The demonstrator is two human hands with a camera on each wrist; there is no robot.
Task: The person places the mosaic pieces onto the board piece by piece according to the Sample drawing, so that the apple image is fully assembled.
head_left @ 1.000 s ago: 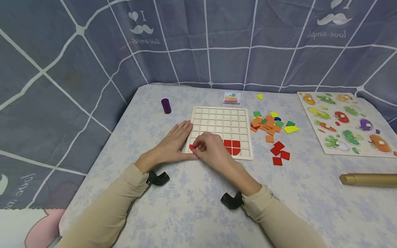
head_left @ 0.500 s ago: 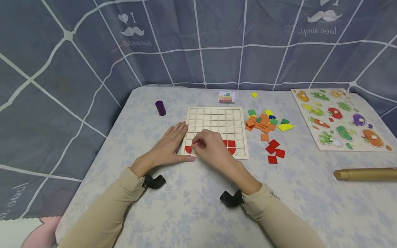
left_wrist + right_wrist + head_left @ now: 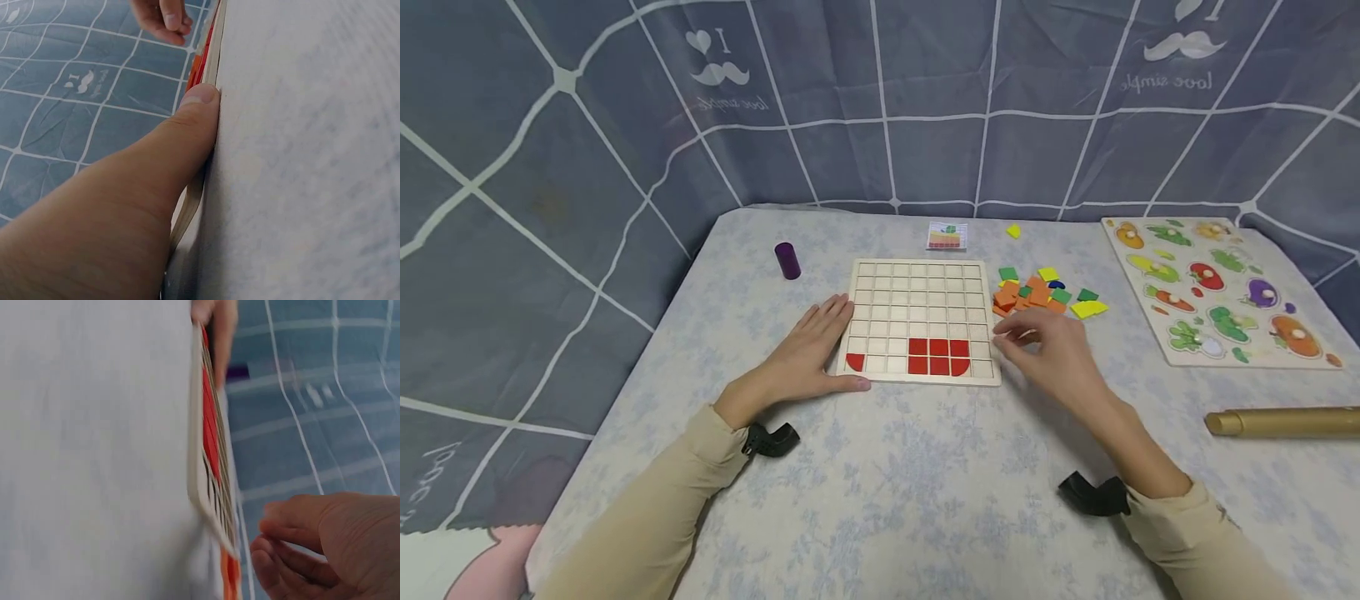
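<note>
A pale wooden grid board (image 3: 920, 297) lies flat on the table. Red pieces (image 3: 938, 365) fill a block of cells near its front edge, and one red quarter-round piece (image 3: 854, 362) sits in the front left corner cell. My left hand (image 3: 805, 354) rests at the board's left side, fingers spread, with its thumb (image 3: 199, 103) along the front edge. Just beyond the right edge, my right hand (image 3: 1051, 348) hovers with loosely bent fingers and nothing visible between them. In the right wrist view its thumb and fingertips stand slightly apart.
Orange, green, yellow and blue pieces (image 3: 1037, 296) are heaped right of the board, partly behind the right hand. A small pattern card (image 3: 947, 236) and a purple cylinder (image 3: 787, 261) stand farther back. On the right are a vegetable puzzle board (image 3: 1261, 333) and a gold-brown roll (image 3: 1277, 422).
My right hand has left the board's front left area and moved right, past its right edge, now covering the loose red squares. The left hand stays in place.
</note>
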